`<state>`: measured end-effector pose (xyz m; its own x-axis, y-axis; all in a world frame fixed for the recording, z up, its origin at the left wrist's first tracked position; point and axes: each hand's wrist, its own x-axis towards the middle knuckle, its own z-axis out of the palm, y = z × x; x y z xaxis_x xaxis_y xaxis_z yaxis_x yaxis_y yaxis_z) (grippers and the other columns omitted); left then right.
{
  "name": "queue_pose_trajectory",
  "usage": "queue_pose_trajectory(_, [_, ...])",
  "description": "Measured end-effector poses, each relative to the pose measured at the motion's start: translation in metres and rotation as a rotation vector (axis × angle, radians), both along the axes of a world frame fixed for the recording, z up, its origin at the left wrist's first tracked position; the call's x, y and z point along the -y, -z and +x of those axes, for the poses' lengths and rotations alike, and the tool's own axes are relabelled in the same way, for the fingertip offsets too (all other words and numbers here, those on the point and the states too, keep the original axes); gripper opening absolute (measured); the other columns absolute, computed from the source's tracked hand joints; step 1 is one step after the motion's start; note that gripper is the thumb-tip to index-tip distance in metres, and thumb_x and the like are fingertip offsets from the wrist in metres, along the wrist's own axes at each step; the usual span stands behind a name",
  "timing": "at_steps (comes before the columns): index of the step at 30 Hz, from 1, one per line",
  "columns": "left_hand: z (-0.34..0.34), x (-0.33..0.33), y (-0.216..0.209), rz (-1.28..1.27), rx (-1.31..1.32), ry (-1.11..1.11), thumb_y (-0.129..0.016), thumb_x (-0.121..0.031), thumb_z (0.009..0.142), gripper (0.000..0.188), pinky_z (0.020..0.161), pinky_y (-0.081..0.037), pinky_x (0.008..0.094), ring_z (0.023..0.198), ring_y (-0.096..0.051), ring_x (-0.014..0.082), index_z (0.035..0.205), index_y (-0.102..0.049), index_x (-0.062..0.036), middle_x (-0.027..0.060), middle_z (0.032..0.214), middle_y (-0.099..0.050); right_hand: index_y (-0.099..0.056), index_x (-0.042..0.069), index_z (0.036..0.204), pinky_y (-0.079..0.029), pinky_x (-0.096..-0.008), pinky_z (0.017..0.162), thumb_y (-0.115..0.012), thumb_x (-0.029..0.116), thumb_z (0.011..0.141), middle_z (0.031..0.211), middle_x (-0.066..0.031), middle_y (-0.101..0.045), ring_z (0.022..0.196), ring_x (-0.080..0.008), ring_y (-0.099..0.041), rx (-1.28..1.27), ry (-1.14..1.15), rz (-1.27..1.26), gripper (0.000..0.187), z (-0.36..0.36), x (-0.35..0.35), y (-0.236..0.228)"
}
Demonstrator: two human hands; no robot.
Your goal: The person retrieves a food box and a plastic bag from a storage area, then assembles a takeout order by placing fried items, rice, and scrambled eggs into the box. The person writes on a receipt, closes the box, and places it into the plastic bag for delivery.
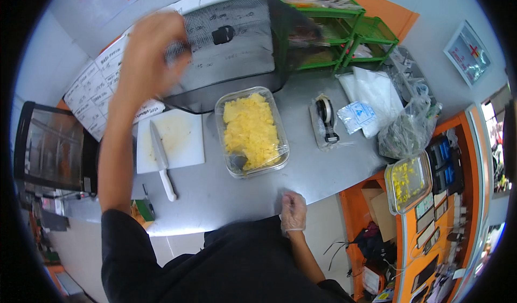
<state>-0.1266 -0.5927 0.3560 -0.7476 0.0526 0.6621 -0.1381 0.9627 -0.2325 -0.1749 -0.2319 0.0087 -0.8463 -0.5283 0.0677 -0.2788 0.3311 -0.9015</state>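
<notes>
My left hand (156, 55), raised at the upper left and blurred, is closed on the side of a black mesh food cover (237, 55). The cover is tilted up behind the table, with handwriting showing through its mesh. In front of it lies a clear rectangular container (285, 160) full of yellow chopped food (250, 128). My right hand (294, 210), in a clear plastic glove, is loosely curled at the table's front edge, with nothing visible in it. A white-handled knife (160, 155) rests on a white cutting board (186, 141), its handle over the near edge.
Right of the container are a tape dispenser (326, 120), white plastic bags (371, 95) and a bag of greens (406, 136). A container with yellow pieces (407, 182) stands at the far right. Green racks (334, 28) stand behind; a dark glass-fronted case (54, 147) is at left.
</notes>
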Motion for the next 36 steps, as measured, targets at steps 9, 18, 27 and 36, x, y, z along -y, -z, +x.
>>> queue_pose_trajectory(9, [0.101, -0.233, 0.262, 0.047, 0.272, -0.24, -0.051, -0.026, 0.09, 0.061, 0.109, -0.019, 0.064, 0.143, -0.033, 0.021, 0.147, -0.039, -0.0418, -0.0009, 0.156, -0.037, -0.064, 0.004, 0.111, -0.046, -0.0463, 0.095, -0.058, 0.024, 0.093, 0.109, -0.0193, -0.065, 0.108, -0.0383, -0.058, 0.143, -0.776, 0.205, 0.028, 0.016, -0.038, 0.008])
queue_pose_trajectory(18, [0.114, -0.233, 0.345, 0.326, 0.224, 0.036, -0.055, -0.019, 0.087, 0.058, 0.105, -0.037, 0.051, 0.136, -0.041, 0.0247, 0.144, -0.044, -0.0195, 0.004, 0.157, -0.032, -0.066, 0.005, 0.114, -0.045, -0.0427, 0.097, -0.058, 0.028, 0.094, 0.114, -0.0192, -0.065, 0.111, -0.0354, -0.058, 0.039, -1.357, 0.692, 0.031, 0.07, -0.017, -0.01])
queue_pose_trajectory(27, [0.397, -0.303, 0.279, 0.942, -0.368, -0.289, -0.074, -0.017, 0.08, 0.03, 0.091, -0.048, 0.0463, 0.106, -0.059, 0.034, 0.107, -0.065, -0.0088, 0.012, 0.117, -0.061, -0.063, 0.008, 0.117, -0.05, -0.0388, 0.09, -0.058, 0.024, 0.095, 0.107, -0.0113, -0.068, 0.098, -0.0239, -0.064, 1.281, -0.724, 0.114, 0.027, 0.288, 0.106, 0.031])
queue_pose_trajectory(36, [0.611, -0.283, 0.298, 1.04, -1.016, -1.233, -0.067, -0.006, 0.085, 0.013, 0.069, -0.054, 0.0349, 0.076, -0.068, 0.0274, 0.097, -0.069, -0.0045, 0.0145, 0.088, -0.068, -0.062, 0.003, 0.114, -0.049, -0.0354, 0.087, -0.051, 0.02, 0.097, 0.11, -0.0123, -0.066, 0.1, -0.026, -0.063, 0.902, -1.494, 0.381, 0.027, 0.586, 0.151, 0.008])
